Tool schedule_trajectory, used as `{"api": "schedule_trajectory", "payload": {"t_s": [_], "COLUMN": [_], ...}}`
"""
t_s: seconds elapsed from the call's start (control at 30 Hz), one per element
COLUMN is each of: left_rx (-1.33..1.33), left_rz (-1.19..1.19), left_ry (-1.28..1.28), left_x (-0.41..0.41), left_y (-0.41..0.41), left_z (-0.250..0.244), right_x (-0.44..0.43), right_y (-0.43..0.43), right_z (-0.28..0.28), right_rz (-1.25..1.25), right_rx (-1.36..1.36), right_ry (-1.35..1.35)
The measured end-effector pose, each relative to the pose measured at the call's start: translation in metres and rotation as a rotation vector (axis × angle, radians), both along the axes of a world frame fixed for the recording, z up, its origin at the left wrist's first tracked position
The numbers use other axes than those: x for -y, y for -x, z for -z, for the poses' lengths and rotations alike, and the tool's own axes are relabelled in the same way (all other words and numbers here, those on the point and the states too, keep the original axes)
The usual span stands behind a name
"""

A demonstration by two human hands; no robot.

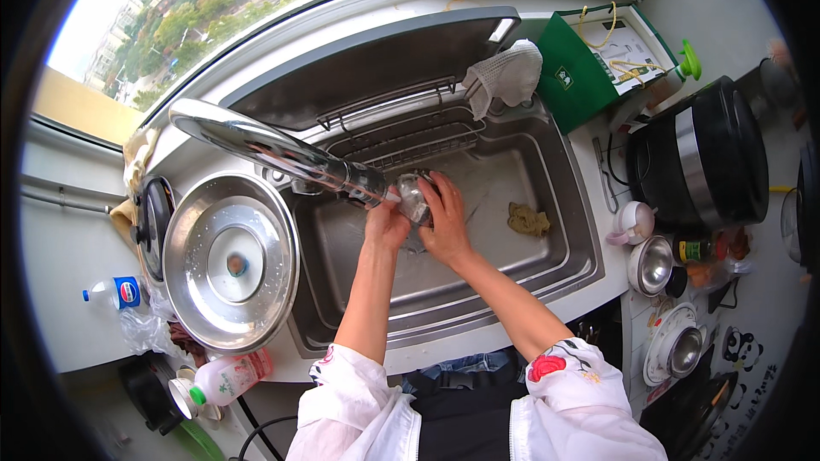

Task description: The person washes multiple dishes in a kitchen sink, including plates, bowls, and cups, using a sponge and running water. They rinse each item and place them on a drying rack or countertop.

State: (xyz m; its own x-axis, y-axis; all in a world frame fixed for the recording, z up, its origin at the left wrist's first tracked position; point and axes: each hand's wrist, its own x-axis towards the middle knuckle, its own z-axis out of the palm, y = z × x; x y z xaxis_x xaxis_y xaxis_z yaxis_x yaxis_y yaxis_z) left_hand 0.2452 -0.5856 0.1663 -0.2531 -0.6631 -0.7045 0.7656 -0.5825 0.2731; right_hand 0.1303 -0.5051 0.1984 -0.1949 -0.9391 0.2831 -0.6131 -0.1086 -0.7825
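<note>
My left hand (387, 224) and my right hand (444, 223) are together over the stainless steel sink (384, 314), just beside the spout of the chrome faucet (282, 150). Between them is a small, shiny, rounded vessel (415, 197), glass or metal; which cannot be told. My right fingers curl over its far right side, while my left fingers meet its left edge near the faucet head. A crumpled yellowish-brown cloth or sponge (528, 219) lies on the sink floor to the right. Behind the hands, a wire rack (423, 146) runs along the sink's back wall.
Left of the sink sits a large steel basin (179, 269), with a plastic bottle (230, 376) near it. A white mesh cloth (509, 73) hangs at the back right corner. A green gift bag (570, 73), a black appliance (717, 153) and steel bowls (653, 266) stand to the right.
</note>
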Motion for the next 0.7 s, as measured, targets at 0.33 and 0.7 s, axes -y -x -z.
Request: {"api": "schedule_trajectory", "payload": {"t_s": [0.33,0.7], "left_rx": [0.505,0.051], "left_rz": [0.381,0.186], "left_ry": [0.711,0.645], "left_x": [-0.039,-0.025], "left_y": [-0.009,-0.043], "left_z": [-0.071,-0.060], "right_x": [0.056,0.051], "right_y": [-0.031,0.002], "right_z": [-0.038,-0.006], "right_rz": [0.109,-0.147], "right_rx": [-0.144,1.967], "right_ry": [-0.042,-0.441]}}
